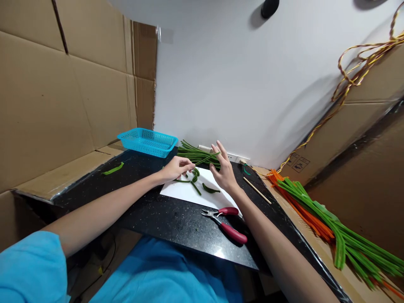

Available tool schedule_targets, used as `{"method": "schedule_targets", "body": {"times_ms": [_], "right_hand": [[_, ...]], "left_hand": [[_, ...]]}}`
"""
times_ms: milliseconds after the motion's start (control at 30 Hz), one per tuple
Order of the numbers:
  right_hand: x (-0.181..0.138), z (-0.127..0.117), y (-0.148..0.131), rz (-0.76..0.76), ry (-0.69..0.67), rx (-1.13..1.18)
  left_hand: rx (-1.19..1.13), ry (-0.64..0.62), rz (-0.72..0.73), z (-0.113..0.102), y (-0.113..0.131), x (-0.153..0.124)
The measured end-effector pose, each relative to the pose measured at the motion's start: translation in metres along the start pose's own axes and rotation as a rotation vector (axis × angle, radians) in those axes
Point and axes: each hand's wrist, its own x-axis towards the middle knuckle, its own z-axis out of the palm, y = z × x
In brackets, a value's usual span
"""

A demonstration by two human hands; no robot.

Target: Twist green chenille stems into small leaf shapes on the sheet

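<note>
My left hand [178,168] is closed in a pinch over the white sheet, holding one end of a dark green pipe cleaner [206,158] that slants up to the right. My right hand [224,169] is open beside the stem's far end, its fingers raised and apart; whether it touches the stem I cannot tell. Below the hands, on the white sheet [172,190], lie a curved green leaf shape [210,189], a short straight green piece [196,188] and a bent green piece [195,174]. Red-handled cutting pliers [232,231] rest open near the sheet's lower edge.
Behind the hands lies a bundle of dark green pipe cleaners [189,152]. A blue basket [147,148] stands back left, near a light green strip [112,169]. On the right are a wooden stick [257,190], bright green stems [353,242], orange stems [315,223] and a twisted cable [342,94].
</note>
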Motion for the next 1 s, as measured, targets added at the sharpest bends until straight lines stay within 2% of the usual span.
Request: {"method": "schedule_targets", "body": {"times_ms": [100,167,267,400,600,767,900,1000], "right_hand": [[0.002,0.001,-0.001,0.057,-0.026,0.278],[0.004,0.002,-0.001,0.125,-0.07,0.542],[0.005,0.003,-0.001,0.27,-0.096,0.872],[0.008,0.0,-0.001,0.416,-0.021,1.084],[0.007,0.003,0.001,0.505,-0.01,1.195],[0.004,0.009,0.0,0.502,-0.033,1.166],[0.001,0.012,-0.006,0.484,-0.147,1.07],[0.0,0.014,-0.012,0.405,-0.206,0.938]], "left_hand": [[0.251,0.082,0.11,-0.001,-0.006,0.003],[0.301,0.084,0.13,-0.002,-0.009,0.004],[0.236,0.038,0.126,-0.003,-0.01,0.005],[0.067,-0.024,0.086,0.0,-0.005,0.003],[-0.265,-0.117,-0.096,0.005,0.003,-0.003],[-0.281,-0.133,-0.151,0.004,0.009,-0.006],[-0.256,-0.127,-0.154,0.005,0.012,-0.006],[-0.249,-0.116,-0.159,0.005,0.014,-0.007]]}}
